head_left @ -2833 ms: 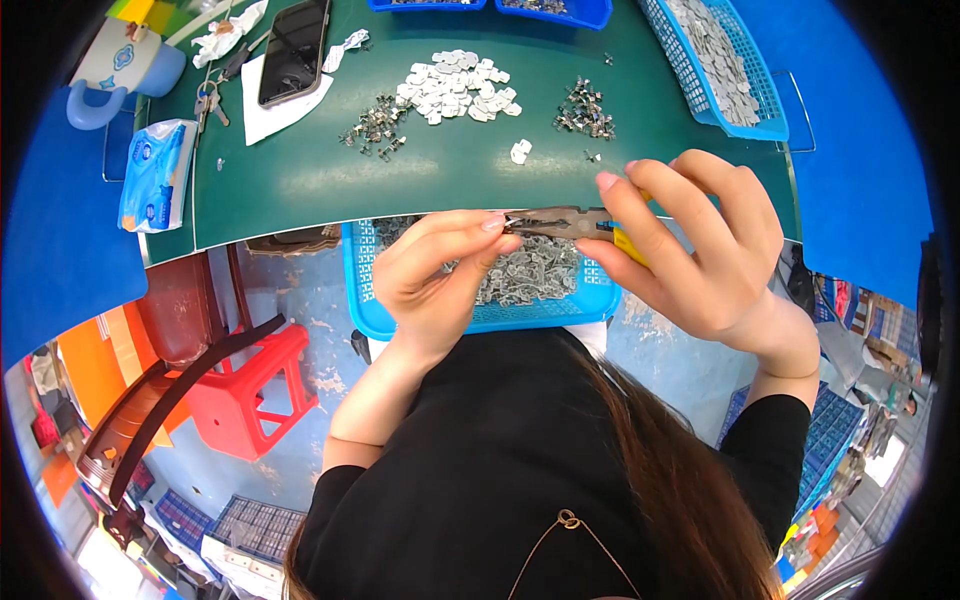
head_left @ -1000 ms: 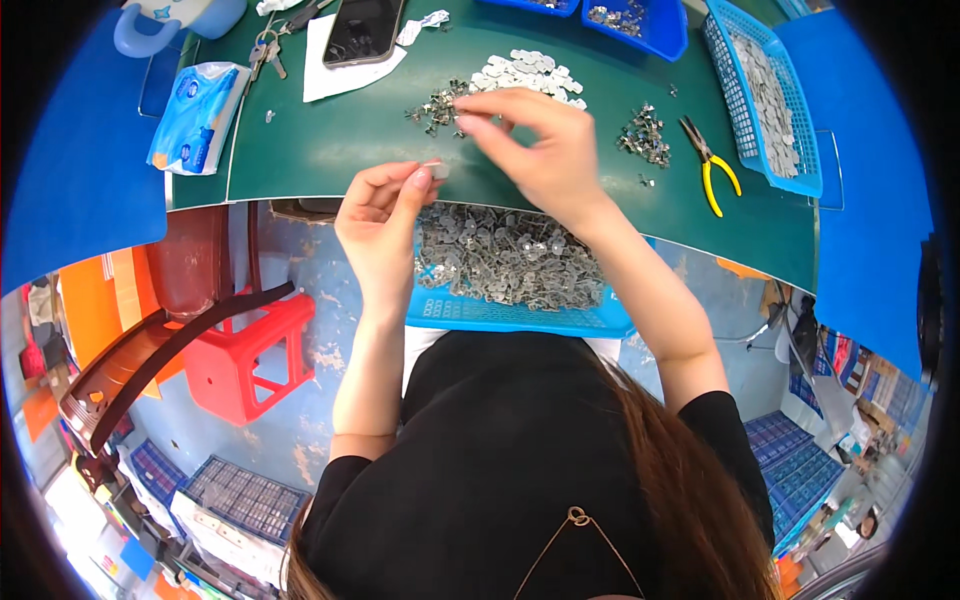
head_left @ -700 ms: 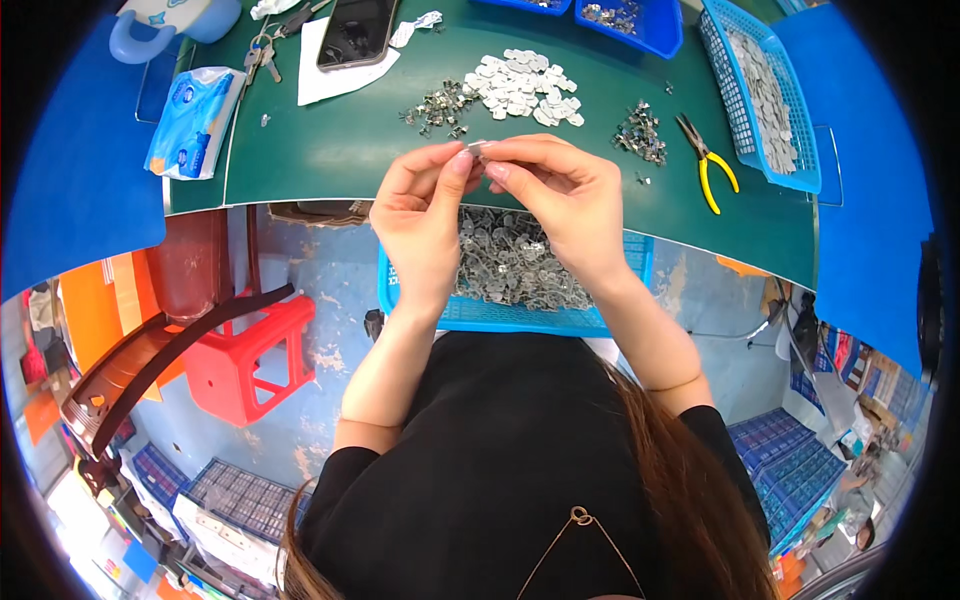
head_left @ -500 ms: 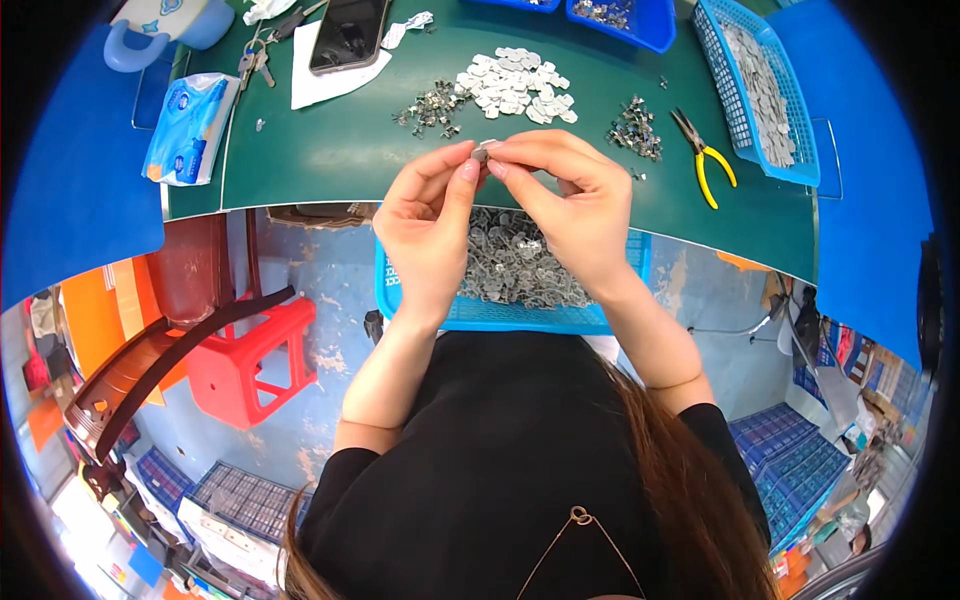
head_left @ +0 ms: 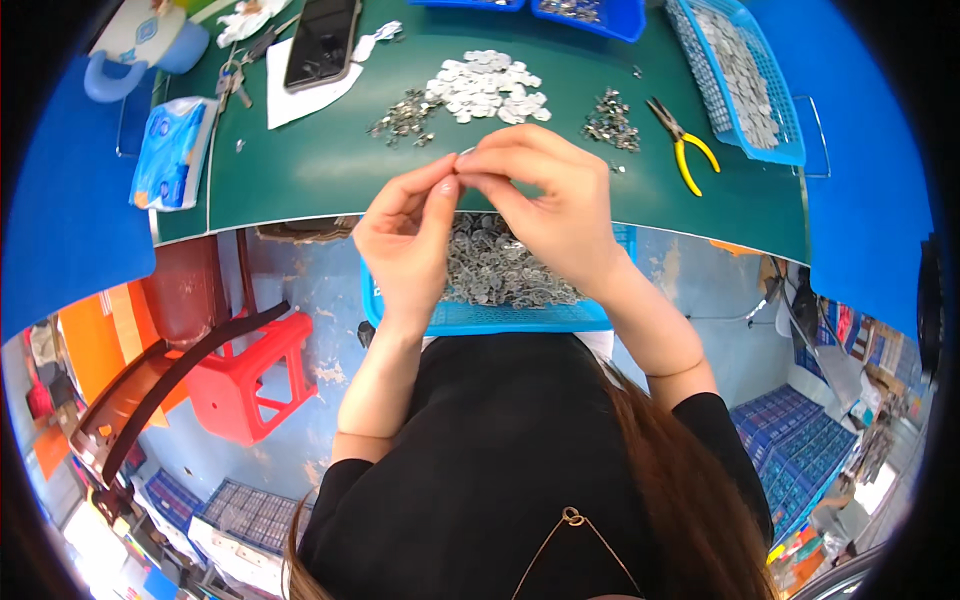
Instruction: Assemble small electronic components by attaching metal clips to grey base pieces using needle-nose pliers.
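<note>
My left hand [head_left: 408, 230] and my right hand [head_left: 560, 200] meet at the fingertips above the table's near edge. Both are closed in a pinch on one tiny piece; only a pale sliver of it shows, so its kind is unclear. Just beyond the fingers lies a heap of flat white tabs [head_left: 487, 85]. Small metal pieces form one pile [head_left: 405, 117] to its left and another pile [head_left: 612, 122] to its right. Under my hands, a blue plastic basket [head_left: 530, 319] at my lap holds many greyish, clear-looking small parts [head_left: 510, 268].
Yellow-handled pliers [head_left: 690, 158] lie right of the piles, beside a light-blue basket [head_left: 728, 125] of grey flat pieces. Blue trays [head_left: 610, 26] stand at the back. A phone [head_left: 320, 45], keys [head_left: 232, 82] and a tissue pack [head_left: 172, 152] lie left. A red stool [head_left: 225, 395] stands on the floor.
My fingers have closed further over the tiny piece, which showed as a grey bit earlier and is now mostly covered. The whole view has shifted slightly.
</note>
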`<state>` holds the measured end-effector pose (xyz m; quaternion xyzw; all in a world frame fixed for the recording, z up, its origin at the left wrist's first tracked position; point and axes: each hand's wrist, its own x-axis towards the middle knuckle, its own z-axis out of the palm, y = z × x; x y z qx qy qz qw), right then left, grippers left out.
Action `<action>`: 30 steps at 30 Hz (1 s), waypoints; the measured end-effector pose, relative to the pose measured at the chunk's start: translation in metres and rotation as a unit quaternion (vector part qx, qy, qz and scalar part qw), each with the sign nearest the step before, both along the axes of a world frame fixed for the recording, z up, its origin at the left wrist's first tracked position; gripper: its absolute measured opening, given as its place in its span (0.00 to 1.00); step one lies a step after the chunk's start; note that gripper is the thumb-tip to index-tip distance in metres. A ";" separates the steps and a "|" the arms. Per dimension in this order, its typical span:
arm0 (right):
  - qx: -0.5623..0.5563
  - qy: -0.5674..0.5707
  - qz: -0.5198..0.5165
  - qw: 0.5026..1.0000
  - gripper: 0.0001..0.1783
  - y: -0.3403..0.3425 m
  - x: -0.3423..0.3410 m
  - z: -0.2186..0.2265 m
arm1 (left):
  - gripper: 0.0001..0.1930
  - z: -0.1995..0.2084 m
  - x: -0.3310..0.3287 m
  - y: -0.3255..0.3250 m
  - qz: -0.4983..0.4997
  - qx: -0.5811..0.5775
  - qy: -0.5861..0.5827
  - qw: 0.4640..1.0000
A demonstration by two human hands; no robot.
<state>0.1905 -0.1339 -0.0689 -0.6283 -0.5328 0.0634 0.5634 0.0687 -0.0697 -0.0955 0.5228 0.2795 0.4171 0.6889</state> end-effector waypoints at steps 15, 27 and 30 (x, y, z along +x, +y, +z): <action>-0.051 -0.056 -0.132 0.988 0.15 -0.063 0.028 -0.021 | 0.10 -0.014 0.017 -0.007 -0.137 -0.229 -0.054 0.962; -0.193 -0.100 -0.247 0.944 0.06 -0.084 0.070 -0.049 | 0.11 -0.013 0.028 -0.013 -0.162 -0.187 -0.021 0.969; -0.179 -0.032 -0.238 0.954 0.07 -0.083 0.068 -0.045 | 0.15 -0.012 0.026 -0.015 -0.157 -0.153 0.004 0.976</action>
